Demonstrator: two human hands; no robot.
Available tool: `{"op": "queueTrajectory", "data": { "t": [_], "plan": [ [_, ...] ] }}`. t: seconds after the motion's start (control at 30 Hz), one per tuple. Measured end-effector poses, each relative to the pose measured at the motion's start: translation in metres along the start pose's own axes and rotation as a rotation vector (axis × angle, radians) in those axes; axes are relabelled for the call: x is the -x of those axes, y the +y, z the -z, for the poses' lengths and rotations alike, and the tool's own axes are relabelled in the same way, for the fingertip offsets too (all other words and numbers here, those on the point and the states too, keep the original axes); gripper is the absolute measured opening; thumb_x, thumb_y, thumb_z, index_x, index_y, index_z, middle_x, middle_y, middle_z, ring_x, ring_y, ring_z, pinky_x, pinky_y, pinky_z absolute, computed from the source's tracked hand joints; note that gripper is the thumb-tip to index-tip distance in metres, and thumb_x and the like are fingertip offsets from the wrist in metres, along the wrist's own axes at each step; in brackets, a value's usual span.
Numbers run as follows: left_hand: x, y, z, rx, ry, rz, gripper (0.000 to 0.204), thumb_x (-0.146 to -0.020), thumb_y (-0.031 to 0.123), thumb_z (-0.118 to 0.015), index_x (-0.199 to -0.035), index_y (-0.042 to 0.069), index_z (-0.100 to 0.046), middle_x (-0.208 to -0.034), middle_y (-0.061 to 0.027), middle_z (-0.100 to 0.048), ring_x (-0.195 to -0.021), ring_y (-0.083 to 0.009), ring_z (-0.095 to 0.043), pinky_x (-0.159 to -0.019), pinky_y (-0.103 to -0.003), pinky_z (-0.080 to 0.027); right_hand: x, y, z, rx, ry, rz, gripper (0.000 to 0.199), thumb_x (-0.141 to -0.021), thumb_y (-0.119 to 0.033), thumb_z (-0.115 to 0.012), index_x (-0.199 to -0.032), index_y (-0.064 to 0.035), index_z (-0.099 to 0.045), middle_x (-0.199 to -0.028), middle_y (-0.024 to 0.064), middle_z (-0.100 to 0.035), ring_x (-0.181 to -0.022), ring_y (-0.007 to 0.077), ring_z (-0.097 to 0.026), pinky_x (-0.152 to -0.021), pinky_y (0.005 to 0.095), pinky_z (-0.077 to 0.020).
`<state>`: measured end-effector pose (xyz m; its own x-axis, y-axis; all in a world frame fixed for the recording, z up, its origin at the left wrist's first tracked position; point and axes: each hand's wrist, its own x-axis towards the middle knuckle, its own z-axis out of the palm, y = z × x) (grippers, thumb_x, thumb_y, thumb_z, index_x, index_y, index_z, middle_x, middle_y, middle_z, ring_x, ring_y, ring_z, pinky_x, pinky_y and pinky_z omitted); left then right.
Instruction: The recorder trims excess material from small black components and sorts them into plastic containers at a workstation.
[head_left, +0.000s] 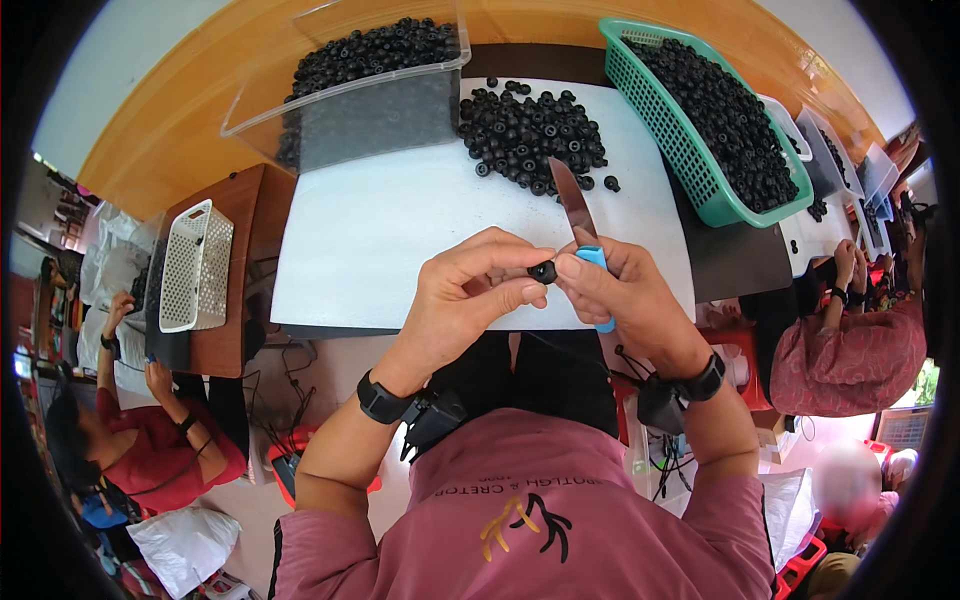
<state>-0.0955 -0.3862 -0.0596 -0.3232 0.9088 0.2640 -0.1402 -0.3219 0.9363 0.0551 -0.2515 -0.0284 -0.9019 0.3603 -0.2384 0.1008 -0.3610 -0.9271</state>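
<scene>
Black grommet [542, 272], small and round with a hole showing in it, is pinched between the thumb and forefinger tips of the left hand [465, 288], over the near part of a white sheet [370, 240]. The right hand [632, 285] is closed around the blue handle of a knife [574, 200], whose bare blade points up and away from the body. The right thumb tip lies right beside the grommet; whether it touches it, I cannot tell. Both hands are close together, each with a black wristband [383, 398] at the wrist.

Beyond the blade, a loose pile of black grommets [530, 138] lies on the far part of the sheet, with a few strays at its edges. The blade tip overlaps the pile in view, though contact cannot be made out. At the far left of the sheet stands a clear plastic bin [380, 122] filled with more such grommets. To the right, a green perforated basket [655, 125] is heaped with them as well, on the dark surface [735, 265] that shows past the sheet.

Farther left, a white slotted basket [202, 308] rests on a brown wooden table [252, 225], near a co-worker in a red shirt [185, 450]. Another co-worker, in a patterned red shirt [850, 350], sits at the right.
</scene>
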Motion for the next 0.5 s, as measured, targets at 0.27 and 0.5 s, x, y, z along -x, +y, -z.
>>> {"op": "queueTrajectory", "data": {
  "t": [0.27, 0.5],
  "plan": [
    [-0.081, 0.083, 0.065, -0.371, 0.292, -0.167, 0.032, -0.085, 0.016, -0.070, -0.109, -0.005, -0.063, -0.083, -0.0070, -0.066, -0.068, -0.0121, -0.062, -0.064, -0.025, -0.049, -0.010, 0.000, 0.010, -0.054, 0.148, 0.078, 0.027, -0.095, -0.022, -0.057, -0.102, 0.0038, -0.062, -0.078, -0.0021, -0.049, -0.057, 0.0023, -0.038, -0.049, 0.0187, -0.0310],
    [-0.126, 0.101, 0.124, -0.867, 0.376, -0.304, 0.026, -0.085, 0.019, -0.070, -0.103, 0.001, -0.066, -0.084, -0.0045, -0.066, -0.069, -0.0089, -0.059, -0.062, -0.025, -0.048, -0.010, 0.001, 0.020, -0.054, 0.225, 0.109, 0.024, -0.096, -0.020, -0.054, -0.102, 0.0028, -0.061, -0.077, -0.0011, -0.049, -0.056, 0.0042, -0.039, -0.048, 0.0204, -0.0311]
  ]
}}
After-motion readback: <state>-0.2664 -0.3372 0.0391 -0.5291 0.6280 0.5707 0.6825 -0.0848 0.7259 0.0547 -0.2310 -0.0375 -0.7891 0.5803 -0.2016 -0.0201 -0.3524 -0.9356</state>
